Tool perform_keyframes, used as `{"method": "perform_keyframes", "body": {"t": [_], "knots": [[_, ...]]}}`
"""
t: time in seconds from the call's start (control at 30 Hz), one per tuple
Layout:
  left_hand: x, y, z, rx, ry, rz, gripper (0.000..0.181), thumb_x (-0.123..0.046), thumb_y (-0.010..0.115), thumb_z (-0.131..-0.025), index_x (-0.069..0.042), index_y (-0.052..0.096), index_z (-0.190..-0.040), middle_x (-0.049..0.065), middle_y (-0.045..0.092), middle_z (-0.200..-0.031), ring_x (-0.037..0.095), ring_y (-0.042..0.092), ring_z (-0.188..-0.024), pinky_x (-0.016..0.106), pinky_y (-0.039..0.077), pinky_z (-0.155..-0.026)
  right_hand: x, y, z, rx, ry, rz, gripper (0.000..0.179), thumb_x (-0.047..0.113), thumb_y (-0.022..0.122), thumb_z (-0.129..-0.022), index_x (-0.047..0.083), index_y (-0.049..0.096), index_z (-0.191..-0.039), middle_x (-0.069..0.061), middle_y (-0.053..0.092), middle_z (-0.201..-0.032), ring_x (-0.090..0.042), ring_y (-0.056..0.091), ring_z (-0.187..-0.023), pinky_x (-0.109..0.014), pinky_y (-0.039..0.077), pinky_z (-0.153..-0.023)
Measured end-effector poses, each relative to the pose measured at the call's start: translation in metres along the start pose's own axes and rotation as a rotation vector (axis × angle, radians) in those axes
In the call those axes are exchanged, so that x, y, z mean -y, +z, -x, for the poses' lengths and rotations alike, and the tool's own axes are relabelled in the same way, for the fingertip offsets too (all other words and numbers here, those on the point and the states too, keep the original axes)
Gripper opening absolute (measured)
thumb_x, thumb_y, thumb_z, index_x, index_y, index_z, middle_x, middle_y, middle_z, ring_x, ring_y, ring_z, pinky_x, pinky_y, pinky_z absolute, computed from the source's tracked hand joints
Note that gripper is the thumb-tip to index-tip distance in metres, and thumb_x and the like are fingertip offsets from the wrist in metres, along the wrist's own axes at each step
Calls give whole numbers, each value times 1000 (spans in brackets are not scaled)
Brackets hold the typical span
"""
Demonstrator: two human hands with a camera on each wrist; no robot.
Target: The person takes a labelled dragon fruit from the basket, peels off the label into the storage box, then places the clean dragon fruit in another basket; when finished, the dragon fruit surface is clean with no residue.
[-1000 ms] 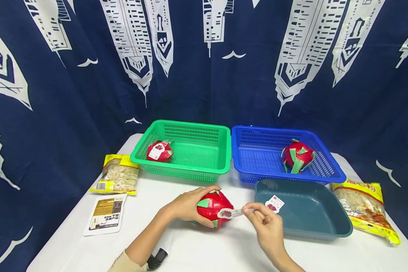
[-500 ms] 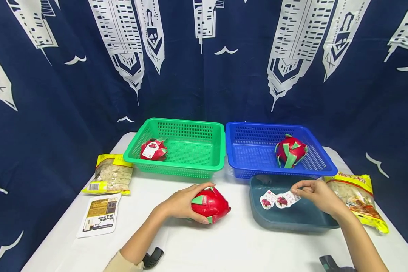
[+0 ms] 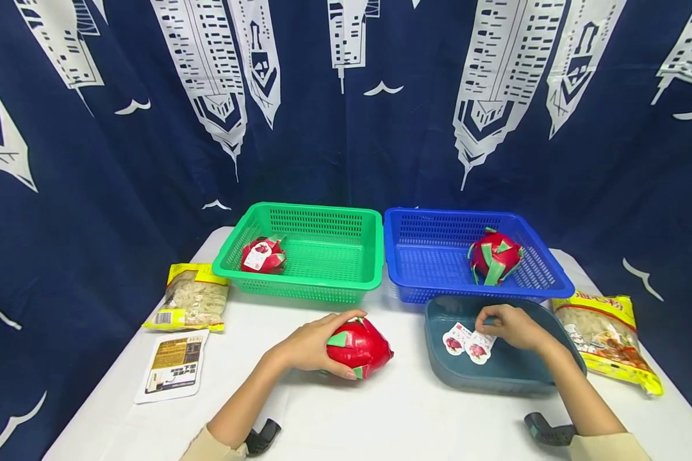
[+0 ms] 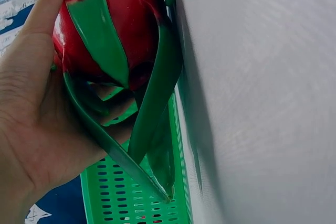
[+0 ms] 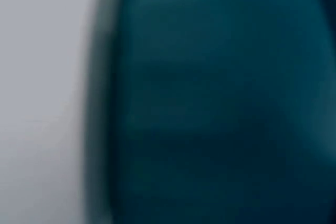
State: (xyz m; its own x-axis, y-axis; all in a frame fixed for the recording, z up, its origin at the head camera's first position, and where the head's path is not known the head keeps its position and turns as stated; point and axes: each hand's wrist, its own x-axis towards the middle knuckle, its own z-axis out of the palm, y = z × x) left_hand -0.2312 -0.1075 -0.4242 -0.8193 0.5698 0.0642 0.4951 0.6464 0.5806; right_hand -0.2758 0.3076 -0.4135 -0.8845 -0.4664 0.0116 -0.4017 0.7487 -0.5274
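My left hand (image 3: 308,346) grips a red dragon fruit (image 3: 360,349) with green scales on the white table, thumb and fingers around its left end. In the left wrist view the same dragon fruit (image 4: 123,30) shows long green leaf tips along the palm. My right hand (image 3: 513,325) is inside the dark teal bin (image 3: 496,384), fingertips pinching a white label (image 3: 478,349) with a dragon fruit picture. A second such label (image 3: 454,339) lies beside it at the bin's left. The right wrist view is blurred, showing only the bin's wall (image 5: 100,103) and interior.
Behind stands a green basket (image 3: 300,283) holding a labelled dragon fruit (image 3: 263,255). Beside it a blue basket (image 3: 427,288) holds another dragon fruit (image 3: 496,256). Yellow bags (image 3: 196,298) flank both sides, with a flat white packet (image 3: 173,366) at left.
The right hand has carried the label away from the dragon fruit, rightward into the teal bin, then slightly left. The left hand has kept its grip on the fruit.
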Motion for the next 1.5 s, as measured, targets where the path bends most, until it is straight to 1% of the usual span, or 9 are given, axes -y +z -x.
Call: {"method": "perform_keyframes", "body": {"t": [0.13, 0.47, 0.73, 0.93, 1.0, 1.17, 1.27, 1.4, 1.5], "knots": [[1, 1, 0, 0, 1, -1, 96, -65, 75, -58, -52, 23, -137, -11, 48, -124, 14, 52, -107, 35, 48, -79, -1, 7, 2, -14, 15, 58, 13, 17, 72, -79, 11, 66, -88, 8, 31, -55, -4, 26, -49, -23, 26, -46], [2, 1, -1, -1, 6, 1, 96, -66, 75, -58, -50, 24, -137, -10, 48, -125, 14, 52, -107, 36, 47, -80, 3, 14, 14, -85, 74, 204, 53, 30, 79, -69, 6, 64, -113, 4, 39, -60, -11, 32, -55, -26, 28, -48], [0, -1, 0, -9, 5, 8, 96, -63, 75, -59, -50, 23, -138, -9, 48, -125, 15, 51, -107, 34, 48, -78, 4, 22, 19, -95, 33, 210, 54, 37, 78, -69, 2, 68, -108, 9, 23, -55, -5, 19, -50, -21, 20, -44], [-2, -1, 0, -5, 10, -14, 96, -65, 74, -60, -48, 23, -139, -7, 48, -125, 16, 52, -107, 36, 48, -79, 3, 25, 20, -64, 32, 218, 60, 38, 78, -69, -1, 65, -113, 4, 43, -52, -7, 21, -52, -24, 22, -45], [-3, 0, 1, 2, 4, -18, 96, -65, 74, -60, -48, 23, -139, -7, 48, -125, 16, 52, -107, 35, 48, -79, 8, 23, 23, -55, 52, 243, 65, 42, 76, -70, 0, 62, -117, -4, 51, -58, -8, 31, -55, -25, 32, -46], [-6, 0, 2, 26, -41, -3, 96, -65, 74, -60, -49, 21, -139, -5, 49, -122, 17, 50, -108, 32, 49, -75, 37, -1, 36, -70, 66, 240, 66, 45, 71, -76, 2, 57, -124, -3, 48, -58, -10, 39, -53, -30, 40, -47], [-7, -2, 2, 47, -51, 19, 94, -63, 73, -62, -48, 20, -139, -4, 50, -120, 17, 50, -107, 30, 49, -74, 51, -30, 40, -184, 27, 228, 54, 38, 71, -79, 2, 61, -118, 4, 40, -56, -9, 34, -48, -25, 32, -41], [-7, -8, 0, 104, -14, 63, 91, -55, 74, -68, -44, 20, -141, -3, 50, -122, 17, 50, -108, 30, 48, -77, 49, -71, 39, -399, 44, 291, 53, 37, 71, -80, 1, 60, -117, 0, 46, -61, -14, 41, -50, -24, 32, -41], [-4, -13, -1, 160, 6, 99, 89, -48, 75, -72, -41, 19, -142, -1, 50, -125, 18, 50, -110, 30, 47, -80, 32, -90, 33, -440, 106, 310, 68, 42, 67, -82, -3, 47, -129, -18, 56, -87, -32, 52, -73, -43, 49, -56]]}}
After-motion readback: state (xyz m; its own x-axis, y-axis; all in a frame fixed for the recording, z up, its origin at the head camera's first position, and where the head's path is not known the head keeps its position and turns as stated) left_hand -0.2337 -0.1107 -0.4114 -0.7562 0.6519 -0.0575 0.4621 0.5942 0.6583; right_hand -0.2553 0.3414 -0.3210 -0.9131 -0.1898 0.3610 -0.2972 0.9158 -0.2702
